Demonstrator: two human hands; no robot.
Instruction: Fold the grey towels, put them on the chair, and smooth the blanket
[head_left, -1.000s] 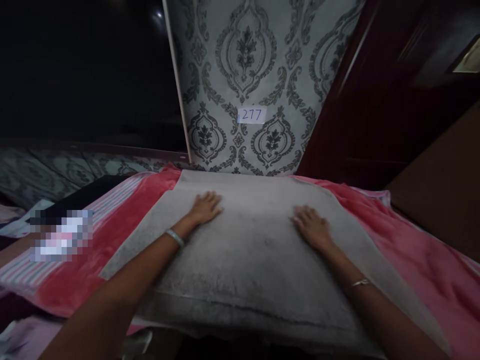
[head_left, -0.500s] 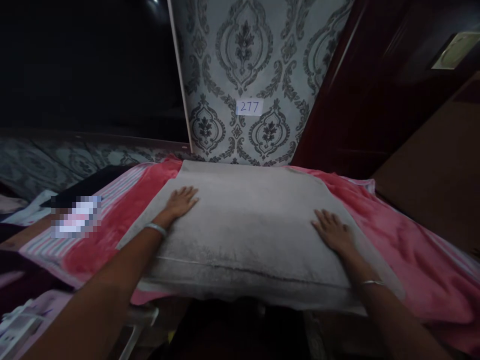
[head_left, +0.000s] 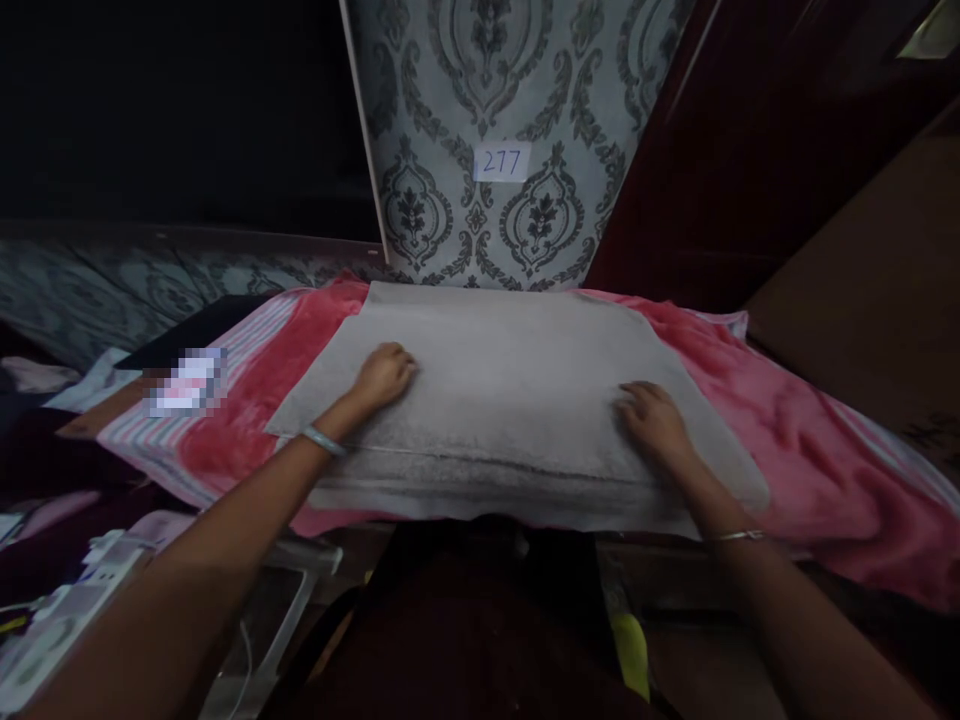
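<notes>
A light grey plush cloth (head_left: 510,370) lies flat over a pink-red blanket (head_left: 244,375). A raised seam or fold runs across its near part. My left hand (head_left: 384,375) rests on the cloth's left half with its fingers curled in. Toward the right side of the cloth is my right hand (head_left: 652,415), its fingers bent and drawn together. Whether either hand pinches any fabric is hidden under the fingers. Each wrist wears a bracelet.
Patterned wallpaper with a paper label (head_left: 502,161) reading 277 rises behind. A large dark screen (head_left: 180,120) is at the left, a dark red panel (head_left: 697,170) at the right. A white power strip (head_left: 75,610) lies low at the left, near a blurred-out item (head_left: 186,383).
Both hands lay flat with fingers spread; now their fingers are curled in, and the hands sit a little closer together. The view has tilted downward, showing more of the floor area.
</notes>
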